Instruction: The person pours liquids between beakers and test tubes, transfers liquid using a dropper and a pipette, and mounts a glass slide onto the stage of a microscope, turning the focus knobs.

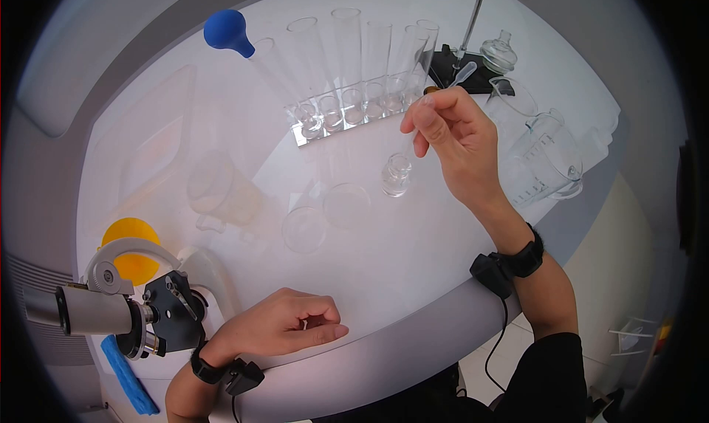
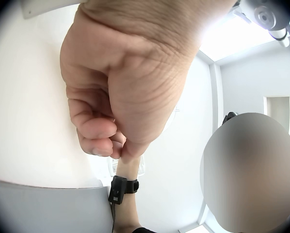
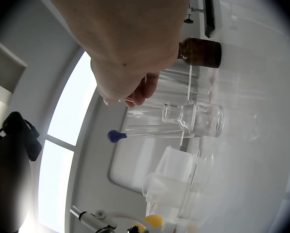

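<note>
My right hand [image 1: 458, 135] is raised over the table, thumb and fingertips pinched around a clear plastic dropper; its bulb [image 1: 465, 73] sticks out past the knuckles and the stem is mostly hidden by the fingers. Just below the fingertips stands a small clear glass bottle [image 1: 396, 175], also seen in the right wrist view [image 3: 203, 119]. A brown bottle [image 3: 203, 52] stands behind that hand, largely covered in the head view. Near the table's front edge, my left hand [image 1: 284, 323] rests with fingers loosely curled and nothing in them.
Several test tubes [image 1: 346, 43] stand in a clear rack [image 1: 323, 136], beside a blue rubber bulb [image 1: 226, 32]. Glass beakers [image 1: 543, 164] and a glass lamp [image 1: 499, 54] stand right. Petri dishes [image 1: 303, 229] lie centrally; a plastic beaker [image 1: 225, 190] and microscope [image 1: 140, 312] stand left.
</note>
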{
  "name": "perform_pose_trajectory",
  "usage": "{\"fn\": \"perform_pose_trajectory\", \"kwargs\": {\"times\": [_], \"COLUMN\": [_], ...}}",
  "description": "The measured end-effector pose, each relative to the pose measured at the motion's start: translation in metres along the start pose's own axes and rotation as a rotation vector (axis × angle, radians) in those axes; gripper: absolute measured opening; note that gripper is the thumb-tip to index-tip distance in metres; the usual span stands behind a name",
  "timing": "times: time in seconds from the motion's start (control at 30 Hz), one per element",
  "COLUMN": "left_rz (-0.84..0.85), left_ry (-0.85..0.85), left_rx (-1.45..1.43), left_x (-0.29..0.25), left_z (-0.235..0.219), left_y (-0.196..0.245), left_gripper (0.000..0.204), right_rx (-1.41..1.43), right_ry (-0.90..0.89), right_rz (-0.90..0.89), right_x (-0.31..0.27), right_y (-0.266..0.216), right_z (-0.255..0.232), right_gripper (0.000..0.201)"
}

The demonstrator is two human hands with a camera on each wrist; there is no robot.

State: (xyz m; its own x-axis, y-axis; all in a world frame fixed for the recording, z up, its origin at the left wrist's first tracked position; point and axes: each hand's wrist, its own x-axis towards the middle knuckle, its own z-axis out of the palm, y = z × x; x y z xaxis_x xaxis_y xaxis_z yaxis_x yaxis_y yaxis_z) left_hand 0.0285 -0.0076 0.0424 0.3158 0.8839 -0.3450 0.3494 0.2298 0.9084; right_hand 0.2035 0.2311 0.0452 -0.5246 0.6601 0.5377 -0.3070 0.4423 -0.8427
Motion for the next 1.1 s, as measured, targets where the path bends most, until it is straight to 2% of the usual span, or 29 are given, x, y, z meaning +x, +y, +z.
{"fn": "perform_pose_trajectory", "kwargs": {"times": [0.23,0.5,0.77,0.87,0.93,1.1], "left_rz": [0.015,0.035,0.047,0.075,0.084,0.125], "left_ry": [0.009,0.004,-0.021,0.005,0.003,0.038], "left_rx": [-0.005,0.015,0.01,-0.005,-0.002,-0.005], "left_x": [0.0,-0.003,-0.002,-0.001,-0.002,-0.001], "left_z": [0.0,-0.002,-0.003,-0.001,-0.001,-0.002], "left_y": [0.001,-0.002,-0.002,-0.002,-0.004,-0.007], "left_gripper": [0.02,0.023,0.025,0.026,0.027,0.023], "right_rx": [0.001,-0.021,0.011,0.074,0.225,0.331], "right_ry": [0.032,0.258,0.281,0.264,0.298,0.22], "right_rz": [-0.034,-0.207,-0.21,-0.169,-0.062,0.048], "right_x": [0.002,0.011,0.01,0.009,0.006,-0.006], "right_y": [-0.003,-0.016,-0.021,-0.023,-0.026,-0.028], "right_z": [-0.003,-0.012,-0.012,-0.009,-0.002,0.021], "right_gripper": [0.019,0.024,0.028,0.027,0.027,0.026]}}
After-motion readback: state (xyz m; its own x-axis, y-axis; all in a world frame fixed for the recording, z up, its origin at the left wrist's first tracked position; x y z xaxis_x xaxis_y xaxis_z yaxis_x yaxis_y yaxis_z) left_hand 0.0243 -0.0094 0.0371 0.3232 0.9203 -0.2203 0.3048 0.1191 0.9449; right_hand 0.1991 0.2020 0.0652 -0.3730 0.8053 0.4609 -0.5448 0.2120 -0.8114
